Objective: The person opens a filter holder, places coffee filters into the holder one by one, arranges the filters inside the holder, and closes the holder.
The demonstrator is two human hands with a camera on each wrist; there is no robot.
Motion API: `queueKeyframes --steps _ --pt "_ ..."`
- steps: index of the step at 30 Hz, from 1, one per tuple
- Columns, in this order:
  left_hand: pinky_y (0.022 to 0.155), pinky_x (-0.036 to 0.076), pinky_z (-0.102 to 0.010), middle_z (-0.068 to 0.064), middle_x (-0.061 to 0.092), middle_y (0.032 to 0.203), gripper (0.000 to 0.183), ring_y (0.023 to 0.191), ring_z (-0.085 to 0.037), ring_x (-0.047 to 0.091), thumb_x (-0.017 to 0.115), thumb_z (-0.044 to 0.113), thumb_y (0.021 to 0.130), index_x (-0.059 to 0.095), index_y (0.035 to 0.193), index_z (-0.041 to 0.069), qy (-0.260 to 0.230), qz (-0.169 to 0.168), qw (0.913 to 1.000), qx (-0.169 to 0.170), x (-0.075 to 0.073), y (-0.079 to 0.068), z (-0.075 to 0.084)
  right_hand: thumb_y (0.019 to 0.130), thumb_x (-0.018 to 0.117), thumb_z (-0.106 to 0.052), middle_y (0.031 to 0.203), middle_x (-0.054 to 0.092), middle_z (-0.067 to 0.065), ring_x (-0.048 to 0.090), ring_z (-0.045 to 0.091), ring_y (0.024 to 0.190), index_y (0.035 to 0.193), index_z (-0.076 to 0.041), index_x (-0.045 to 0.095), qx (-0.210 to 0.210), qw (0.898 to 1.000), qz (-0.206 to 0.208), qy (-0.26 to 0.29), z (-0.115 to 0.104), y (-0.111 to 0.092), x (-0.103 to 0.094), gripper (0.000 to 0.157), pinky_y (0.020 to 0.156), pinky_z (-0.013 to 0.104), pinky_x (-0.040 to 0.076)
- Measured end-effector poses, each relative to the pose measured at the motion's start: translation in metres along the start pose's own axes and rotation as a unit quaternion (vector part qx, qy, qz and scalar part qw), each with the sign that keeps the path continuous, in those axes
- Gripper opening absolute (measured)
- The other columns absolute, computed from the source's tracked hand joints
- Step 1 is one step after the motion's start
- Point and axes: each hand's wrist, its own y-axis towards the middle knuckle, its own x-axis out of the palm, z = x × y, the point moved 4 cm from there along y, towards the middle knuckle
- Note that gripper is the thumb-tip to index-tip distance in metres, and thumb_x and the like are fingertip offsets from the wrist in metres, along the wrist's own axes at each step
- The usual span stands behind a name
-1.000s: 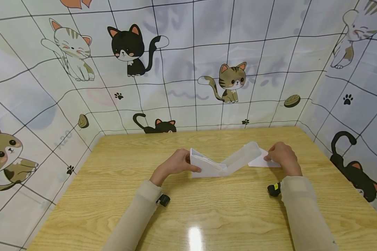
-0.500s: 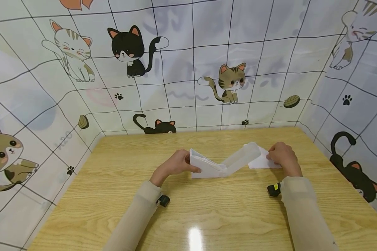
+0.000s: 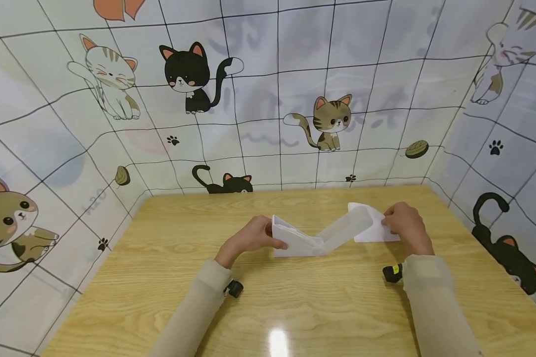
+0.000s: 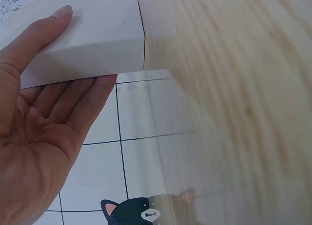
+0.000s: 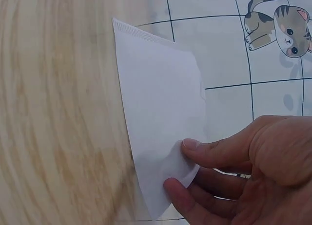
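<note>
A white box (image 3: 297, 244) stands on its long edge on the wooden table (image 3: 268, 292), its translucent lid (image 3: 344, 229) swung out to the right. White paper-like sheets show inside it. My left hand (image 3: 254, 233) grips the box's left end, thumb on the near face and fingers behind, as the left wrist view confirms. To the right of the lid, my right hand (image 3: 406, 225) pinches a white paper coffee filter (image 5: 156, 103) with a crimped edge. Thumb and fingers hold one corner of it. The lid partly covers the filter in the head view.
A cloth wall (image 3: 250, 119) with printed cats encloses the table at the back and both sides. A small black camera (image 3: 234, 288) is strapped to the left wrist, another black camera (image 3: 392, 273) to the right.
More of the coffee filter shows behind the lid, and it stands more upright in my right hand. The left hand and the box stay put; the head view has shifted slightly.
</note>
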Motion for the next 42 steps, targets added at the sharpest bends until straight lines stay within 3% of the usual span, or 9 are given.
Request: queueKeyframes --steps 6,12,19,25,35,42 --pt "0.074 0.056 -0.027 -0.007 0.079 0.109 0.033 0.09 -0.011 0.073 0.086 0.017 0.085 0.076 0.116 0.01 0.006 0.001 1.0 0.001 0.001 0.0 0.002 0.099 0.061 -0.014 0.123 0.063 0.037 0.071 0.025 0.075 0.125 0.016 0.063 -0.025 0.999 0.021 0.002 -0.004 -0.001 -0.01 0.04 0.065 0.033 0.052" --pt "0.074 0.056 -0.026 -0.007 0.079 0.11 0.033 0.09 -0.01 0.073 0.086 0.017 0.086 0.076 0.116 0.01 0.007 0.001 1.0 0.003 0.001 -0.001 0.003 0.099 0.063 -0.016 0.112 0.069 0.033 0.068 0.022 0.069 0.121 0.014 0.065 -0.055 0.996 0.065 0.004 -0.016 -0.008 -0.026 0.038 0.063 0.032 0.047" --pt "0.075 0.056 -0.026 -0.007 0.079 0.11 0.033 0.09 -0.01 0.074 0.086 0.016 0.086 0.076 0.116 0.01 0.005 0.0 1.0 0.0 0.001 0.0 0.002 0.101 0.062 -0.016 0.113 0.069 0.034 0.07 0.03 0.075 0.116 0.011 0.067 -0.078 0.99 0.118 0.013 -0.034 -0.02 -0.044 0.032 0.061 0.031 0.046" --pt "0.075 0.056 -0.026 -0.007 0.079 0.109 0.033 0.089 -0.01 0.073 0.086 0.017 0.085 0.076 0.116 0.01 0.003 0.0 1.0 0.001 0.002 0.001 0.001 0.103 0.059 -0.017 0.117 0.068 0.035 0.062 0.048 0.1 0.118 0.009 0.068 -0.084 0.987 0.135 0.016 -0.05 -0.034 -0.058 0.031 0.072 0.047 0.048" --pt "0.074 0.056 -0.026 -0.006 0.079 0.108 0.032 0.089 -0.01 0.073 0.087 0.017 0.085 0.076 0.115 0.01 0.007 0.002 1.0 -0.004 0.002 0.0 0.001 0.104 0.059 -0.017 0.118 0.067 0.035 0.059 0.05 0.106 0.122 0.008 0.066 -0.1 0.981 0.163 0.026 -0.069 -0.047 -0.067 0.031 0.082 0.058 0.048" --pt "0.074 0.055 -0.026 -0.006 0.079 0.108 0.031 0.088 -0.01 0.073 0.086 0.016 0.086 0.076 0.115 0.011 0.008 0.002 0.9999 -0.007 0.002 0.0 0.003 0.103 0.061 -0.016 0.107 0.072 0.031 0.062 0.044 0.096 0.114 0.006 0.07 -0.12 0.975 0.185 0.028 -0.083 -0.057 -0.072 0.026 0.075 0.047 0.044"
